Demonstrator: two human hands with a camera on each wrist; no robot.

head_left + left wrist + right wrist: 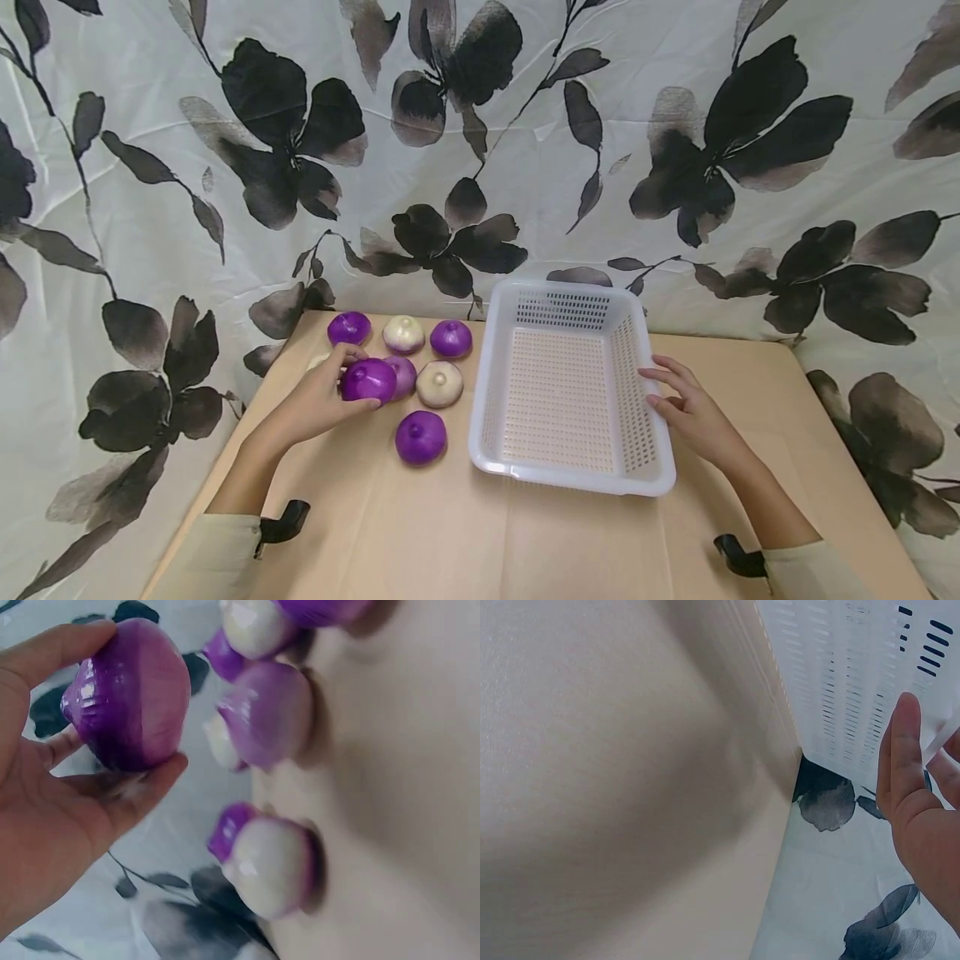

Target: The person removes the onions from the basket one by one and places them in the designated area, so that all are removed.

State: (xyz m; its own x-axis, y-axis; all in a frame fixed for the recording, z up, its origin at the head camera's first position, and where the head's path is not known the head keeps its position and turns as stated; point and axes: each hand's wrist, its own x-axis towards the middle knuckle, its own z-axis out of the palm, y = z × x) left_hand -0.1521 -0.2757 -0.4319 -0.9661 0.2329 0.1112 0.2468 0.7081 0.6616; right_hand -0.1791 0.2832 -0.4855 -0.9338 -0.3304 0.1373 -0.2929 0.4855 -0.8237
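Note:
My left hand holds a glossy purple onion between thumb and fingers, and in the left wrist view the onion appears raised off the table. A paler purple onion lies just behind it. On the right, my right hand pinches the side rim of a white perforated plastic basket. The right wrist view has that hand at the slotted basket wall, its fingers and thumb on either side of the rim. Nothing lies inside the basket.
Around the left hand sit more onions: purple ones and white ones, another pale one partly hidden behind the hand. A light brown tabletop carries everything. Floral cloth hangs behind.

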